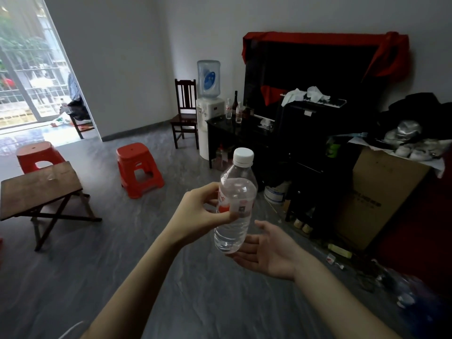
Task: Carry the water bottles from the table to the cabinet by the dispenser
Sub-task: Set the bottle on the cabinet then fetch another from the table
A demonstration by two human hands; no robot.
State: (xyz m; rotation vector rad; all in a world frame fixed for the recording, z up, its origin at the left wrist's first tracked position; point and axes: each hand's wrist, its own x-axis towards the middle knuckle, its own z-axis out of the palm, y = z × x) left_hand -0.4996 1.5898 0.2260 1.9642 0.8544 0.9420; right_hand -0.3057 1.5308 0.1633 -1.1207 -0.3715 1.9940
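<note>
The right hand [266, 250] is lying open, palm up, fingers under the base of a water bottle [235, 204]. The left hand [203, 211] is pinching its label. Beyond are standing the dispenser [209, 104] and the dark cabinet [234, 133].

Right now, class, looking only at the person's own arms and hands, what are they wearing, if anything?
Both forearms are bare as far as the picture shows: no sleeves, gloves, watch or bracelets. The left hand and right hand show no rings on the visible fingers. The nails look short and unpainted.
</note>
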